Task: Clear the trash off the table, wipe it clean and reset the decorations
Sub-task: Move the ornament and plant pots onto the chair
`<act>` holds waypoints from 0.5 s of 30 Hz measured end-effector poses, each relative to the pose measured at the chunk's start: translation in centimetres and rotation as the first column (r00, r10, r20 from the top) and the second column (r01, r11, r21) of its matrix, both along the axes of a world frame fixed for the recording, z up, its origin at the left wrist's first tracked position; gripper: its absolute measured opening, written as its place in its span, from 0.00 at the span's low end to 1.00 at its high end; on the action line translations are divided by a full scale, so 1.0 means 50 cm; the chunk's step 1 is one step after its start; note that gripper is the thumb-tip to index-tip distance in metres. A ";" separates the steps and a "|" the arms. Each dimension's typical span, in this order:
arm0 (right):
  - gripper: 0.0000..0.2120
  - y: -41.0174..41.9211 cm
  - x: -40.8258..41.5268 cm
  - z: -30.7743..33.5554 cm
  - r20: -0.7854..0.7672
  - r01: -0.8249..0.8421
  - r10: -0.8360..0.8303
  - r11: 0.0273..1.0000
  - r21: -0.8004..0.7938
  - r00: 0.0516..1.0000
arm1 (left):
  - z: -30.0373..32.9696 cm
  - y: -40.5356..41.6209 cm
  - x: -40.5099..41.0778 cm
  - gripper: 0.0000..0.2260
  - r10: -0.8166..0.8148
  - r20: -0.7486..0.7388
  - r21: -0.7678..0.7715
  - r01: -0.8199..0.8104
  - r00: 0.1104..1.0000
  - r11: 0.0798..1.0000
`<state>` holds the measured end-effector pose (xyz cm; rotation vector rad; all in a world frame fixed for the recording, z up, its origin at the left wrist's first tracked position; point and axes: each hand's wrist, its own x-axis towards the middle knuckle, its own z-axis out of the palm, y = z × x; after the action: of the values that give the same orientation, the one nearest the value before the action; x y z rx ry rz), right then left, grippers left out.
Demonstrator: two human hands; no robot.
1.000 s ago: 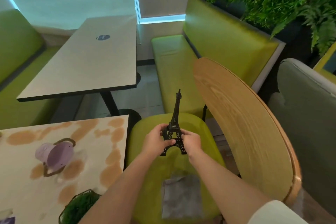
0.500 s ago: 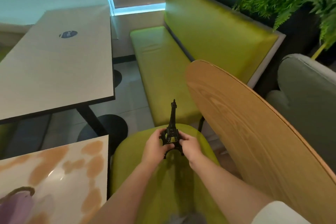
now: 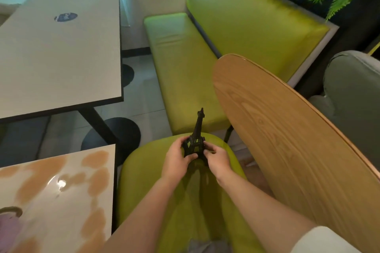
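We hold the little black tower model point(image 3: 195, 141) in both hands over the green seat of the chair point(image 3: 156, 191), just right of the blotchy table point(image 3: 67, 191). Our left hand point(image 3: 177, 160) curls round its lower left side, thumb across the base arch, and our right hand point(image 3: 216, 159) pinches the lower right legs. The tower stands roughly upright, its spire pointing toward the far green bench point(image 3: 185, 72).

Over the last second the tower has sunk lower toward the seat and our gaze has swung right. A second ago the table showed a purple cup lying on its side and a green plant basket at its near edge; now only a sliver of something purple with a brown rim point(image 3: 10, 220) shows at the table's near left corner, and the basket is out of view. The grip on the tower has not changed: both hands were on its base then and are now.

We judge that the tower is being parked on the chair seat, to free the blotchy table for wiping. If so, the task is at an early stage: the table still carries brown stains across its top. The narrow tower could tip on the soft curved cushion, so it wants setting flat on all four feet before the hands let go. A grey cloth-like patch point(image 3: 205, 245) lies at the near edge of the seat; we cannot tell what it is.
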<state>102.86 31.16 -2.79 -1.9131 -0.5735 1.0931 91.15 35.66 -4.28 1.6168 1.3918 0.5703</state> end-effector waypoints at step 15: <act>0.19 -0.044 -0.020 0.064 0.122 -0.089 0.094 0.995 -0.048 0.988 | 0.058 -0.096 -0.052 0.21 0.026 -0.023 -0.057 -0.027 0.999 0.998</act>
<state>101.83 28.95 0.40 -2.0193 -0.7182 1.0564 88.55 30.86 -1.36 1.5655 1.4347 0.5249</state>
